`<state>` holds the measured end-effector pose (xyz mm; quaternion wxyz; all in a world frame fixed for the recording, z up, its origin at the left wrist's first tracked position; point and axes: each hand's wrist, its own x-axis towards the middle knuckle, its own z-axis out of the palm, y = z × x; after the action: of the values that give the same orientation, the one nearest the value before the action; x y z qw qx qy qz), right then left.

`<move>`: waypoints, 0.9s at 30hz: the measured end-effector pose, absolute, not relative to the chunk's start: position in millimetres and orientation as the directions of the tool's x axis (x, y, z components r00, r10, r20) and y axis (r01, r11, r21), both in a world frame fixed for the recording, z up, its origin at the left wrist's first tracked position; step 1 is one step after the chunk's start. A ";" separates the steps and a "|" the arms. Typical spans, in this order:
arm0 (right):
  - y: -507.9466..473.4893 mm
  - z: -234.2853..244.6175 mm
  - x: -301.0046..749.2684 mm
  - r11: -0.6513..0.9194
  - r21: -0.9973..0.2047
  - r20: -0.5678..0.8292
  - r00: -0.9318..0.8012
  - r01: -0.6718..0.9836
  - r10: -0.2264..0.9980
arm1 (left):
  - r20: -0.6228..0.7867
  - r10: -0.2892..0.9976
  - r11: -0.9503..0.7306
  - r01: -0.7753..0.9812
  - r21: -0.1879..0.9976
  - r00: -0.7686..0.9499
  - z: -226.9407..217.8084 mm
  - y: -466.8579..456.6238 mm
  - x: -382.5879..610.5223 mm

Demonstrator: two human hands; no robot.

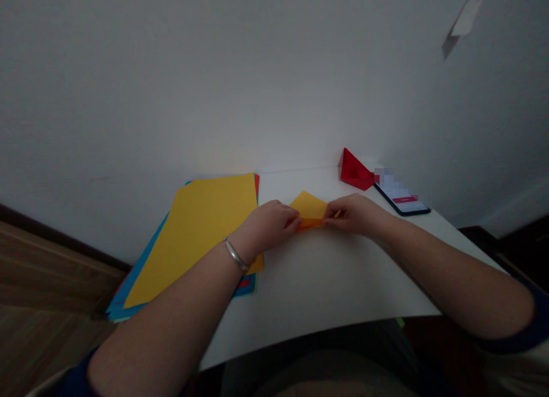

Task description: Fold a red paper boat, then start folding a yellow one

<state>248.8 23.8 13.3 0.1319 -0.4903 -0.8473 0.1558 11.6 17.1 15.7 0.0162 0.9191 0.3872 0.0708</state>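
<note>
A small folded piece of orange-yellow paper [307, 209] lies on the white table [326, 271], its point aimed away from me. My left hand [270, 224], a silver bracelet on its wrist, pinches the paper's left corner. My right hand [354, 214] pinches the right corner. Both hands are closed on the paper and rest on the tabletop.
A stack of coloured sheets [201, 237] with a yellow one on top lies at the left, overhanging the table edge. A red folded paper shape [354, 171] stands at the back by the wall. Beside it lies a phone [402, 198] with its screen lit.
</note>
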 end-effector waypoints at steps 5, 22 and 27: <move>24.9 16.9 249.0 0.410 -0.436 0.083 -0.418 0.801 0.905 | 0.103 0.766 -0.636 0.771 -0.027 0.635 17.1 14.2 12.5; 32.2 8.1 248.6 0.441 -0.081 0.223 -0.415 0.894 0.882 | 0.279 0.805 -0.547 0.837 0.006 0.524 4.3 19.4 13.5; 30.2 9.4 247.2 0.423 -0.031 0.250 -0.403 0.905 0.880 | 0.268 0.814 -0.532 0.847 -0.012 0.515 5.2 18.3 13.5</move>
<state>247.2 30.2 9.4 0.1146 -0.5342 -0.8358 -0.0548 13.5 18.3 5.2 -0.0708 0.8675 0.4786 0.1155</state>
